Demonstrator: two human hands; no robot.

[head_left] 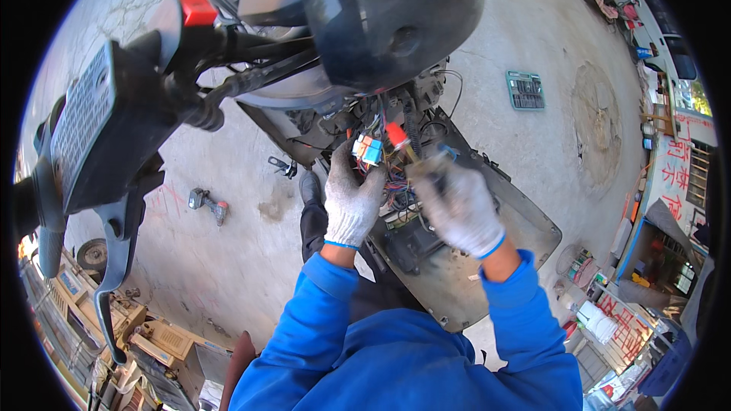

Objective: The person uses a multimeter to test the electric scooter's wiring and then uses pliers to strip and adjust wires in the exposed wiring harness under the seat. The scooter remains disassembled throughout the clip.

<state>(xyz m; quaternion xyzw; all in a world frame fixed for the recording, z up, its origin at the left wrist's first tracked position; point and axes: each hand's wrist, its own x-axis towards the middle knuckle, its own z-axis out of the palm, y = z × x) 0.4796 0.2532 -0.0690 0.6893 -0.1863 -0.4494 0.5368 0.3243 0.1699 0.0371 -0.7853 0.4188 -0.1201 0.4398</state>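
My left hand, in a white knitted glove with dirty fingers, is closed on a small white and blue wire connector. Thin coloured wires spread below and beside it, inside the opened body of an electric scooter. Motion smears my right hand, gloved alike, just right of the wires. From its curled fingers a slim thing with a red end and a yellowish stem points toward the connector; its kind is unclear. Part of the wiring is hidden behind both hands.
Scooter handlebar with brake lever and dark headlight housing loom close overhead. A grey footboard panel lies under my right arm. On the concrete are a cordless drill and a green tool case. Boxes crowd the lower left.
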